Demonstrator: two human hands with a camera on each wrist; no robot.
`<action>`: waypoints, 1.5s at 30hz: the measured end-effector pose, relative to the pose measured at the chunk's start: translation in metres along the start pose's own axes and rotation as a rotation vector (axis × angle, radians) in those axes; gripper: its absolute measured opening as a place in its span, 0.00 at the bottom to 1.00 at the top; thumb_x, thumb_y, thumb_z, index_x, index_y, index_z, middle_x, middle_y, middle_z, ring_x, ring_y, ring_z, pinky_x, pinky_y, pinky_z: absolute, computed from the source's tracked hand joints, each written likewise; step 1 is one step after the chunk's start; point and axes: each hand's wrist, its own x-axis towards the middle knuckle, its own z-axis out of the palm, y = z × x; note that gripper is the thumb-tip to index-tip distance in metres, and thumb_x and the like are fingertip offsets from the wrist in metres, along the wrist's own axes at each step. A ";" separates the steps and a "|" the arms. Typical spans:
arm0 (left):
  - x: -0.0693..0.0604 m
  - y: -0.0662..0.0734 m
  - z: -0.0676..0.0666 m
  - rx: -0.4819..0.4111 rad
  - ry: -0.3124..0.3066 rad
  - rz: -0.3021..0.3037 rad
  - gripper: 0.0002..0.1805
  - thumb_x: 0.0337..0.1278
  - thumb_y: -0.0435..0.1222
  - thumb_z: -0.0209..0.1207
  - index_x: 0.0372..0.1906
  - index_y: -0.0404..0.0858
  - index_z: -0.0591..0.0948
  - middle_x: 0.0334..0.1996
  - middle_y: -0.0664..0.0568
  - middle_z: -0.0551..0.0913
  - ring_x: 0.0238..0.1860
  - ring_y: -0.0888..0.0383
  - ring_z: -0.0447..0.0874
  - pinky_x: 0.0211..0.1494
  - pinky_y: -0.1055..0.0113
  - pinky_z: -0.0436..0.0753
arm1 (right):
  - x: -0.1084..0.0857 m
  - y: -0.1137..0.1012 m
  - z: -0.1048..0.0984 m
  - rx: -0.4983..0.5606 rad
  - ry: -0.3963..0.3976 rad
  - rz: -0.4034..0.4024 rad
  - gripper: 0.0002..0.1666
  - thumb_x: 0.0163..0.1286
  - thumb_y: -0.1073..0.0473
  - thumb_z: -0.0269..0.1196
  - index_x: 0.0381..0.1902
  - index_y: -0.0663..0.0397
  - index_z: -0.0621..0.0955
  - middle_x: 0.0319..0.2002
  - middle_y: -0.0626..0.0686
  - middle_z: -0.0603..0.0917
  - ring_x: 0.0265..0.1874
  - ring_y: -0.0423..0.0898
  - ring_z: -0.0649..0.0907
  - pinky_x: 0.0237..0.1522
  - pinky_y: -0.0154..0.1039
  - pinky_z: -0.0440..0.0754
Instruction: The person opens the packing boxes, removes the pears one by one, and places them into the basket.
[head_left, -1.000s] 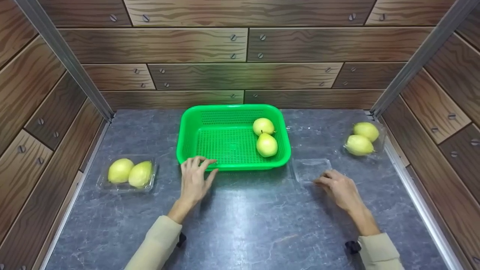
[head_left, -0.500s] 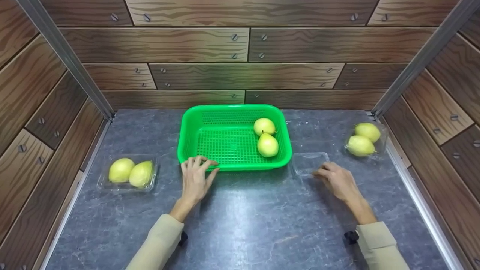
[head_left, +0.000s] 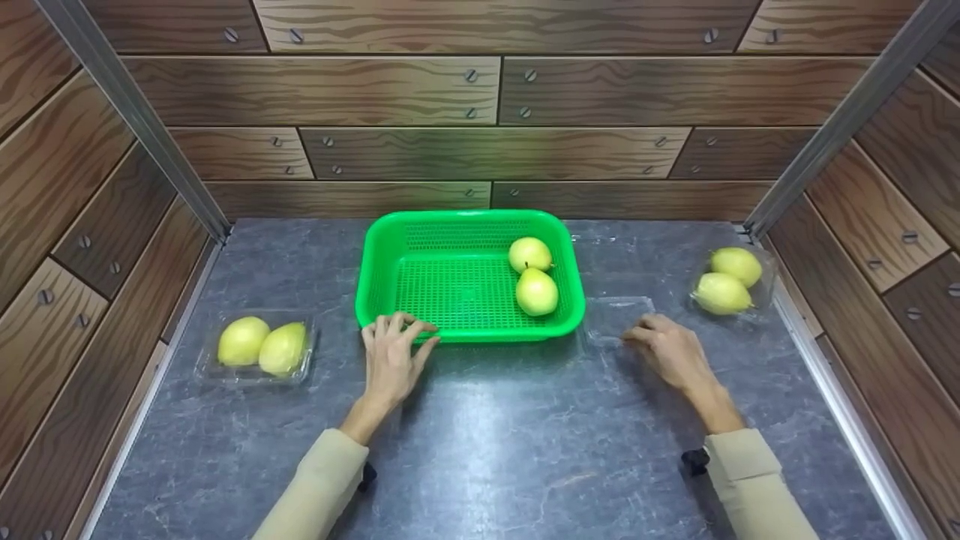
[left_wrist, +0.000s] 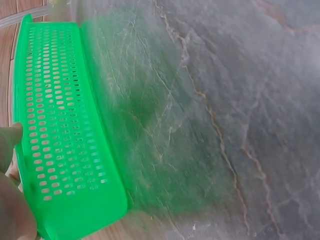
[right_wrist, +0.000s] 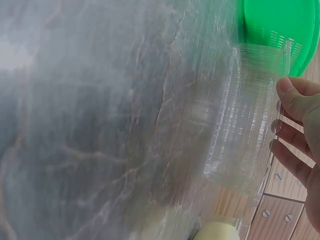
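Observation:
A green basket (head_left: pixel 375 274) holds two yellow-green pears (head_left: pixel 536 292) at its right side. The left hand (head_left: pixel 388 360) rests on the basket's front-left rim; in the left wrist view its fingertips touch the rim of the basket (left_wrist: pixel 75 125). Right of the basket lies a clear plastic container (head_left: pixel 616 319), hard to make out. The right hand (head_left: pixel 671 356) pinches its near edge. In the right wrist view the thumb and fingers of the right hand (right_wrist: pixel 302 125) grip the edge of the clear container (right_wrist: pixel 245 115).
At the left, a clear container (head_left: pixel 255 379) holds two pears (head_left: pixel 243 341). At the far right two more pears (head_left: pixel 722 293) sit in another clear container. Something clear and hard to make out lies behind the pinched container. Wood-patterned walls (head_left: pixel 405 90) enclose the grey table (head_left: pixel 480 465).
The right hand has moved away from the body, and slightly left, with the clear container sliding along beside the basket. The left hand has stayed on the rim.

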 end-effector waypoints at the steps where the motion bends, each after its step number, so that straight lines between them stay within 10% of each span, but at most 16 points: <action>1: 0.000 0.000 0.000 -0.001 -0.002 -0.003 0.09 0.54 0.40 0.77 0.40 0.49 0.90 0.42 0.49 0.84 0.45 0.45 0.77 0.56 0.41 0.73 | 0.001 0.000 0.001 0.002 -0.004 0.005 0.11 0.56 0.65 0.79 0.36 0.46 0.92 0.34 0.49 0.86 0.33 0.49 0.85 0.30 0.46 0.87; 13: -0.003 -0.001 0.001 0.006 0.009 -0.003 0.09 0.54 0.39 0.77 0.40 0.50 0.90 0.41 0.50 0.84 0.44 0.47 0.77 0.56 0.42 0.73 | 0.006 0.002 -0.003 0.002 -0.015 -0.002 0.09 0.58 0.59 0.80 0.38 0.47 0.92 0.33 0.49 0.86 0.33 0.50 0.84 0.28 0.47 0.86; 25: -0.002 0.000 -0.002 0.001 -0.009 -0.017 0.08 0.58 0.42 0.75 0.41 0.49 0.90 0.43 0.49 0.84 0.46 0.44 0.77 0.57 0.42 0.72 | 0.011 0.033 -0.047 -0.058 0.059 0.059 0.15 0.57 0.57 0.79 0.42 0.54 0.90 0.36 0.57 0.86 0.32 0.54 0.85 0.26 0.49 0.85; 45: -0.001 0.001 -0.001 0.003 0.011 -0.004 0.09 0.55 0.40 0.77 0.41 0.50 0.90 0.42 0.49 0.84 0.45 0.46 0.77 0.56 0.43 0.72 | 0.002 0.099 -0.068 0.036 -0.047 0.326 0.27 0.63 0.60 0.75 0.59 0.63 0.83 0.56 0.72 0.81 0.55 0.75 0.78 0.53 0.75 0.78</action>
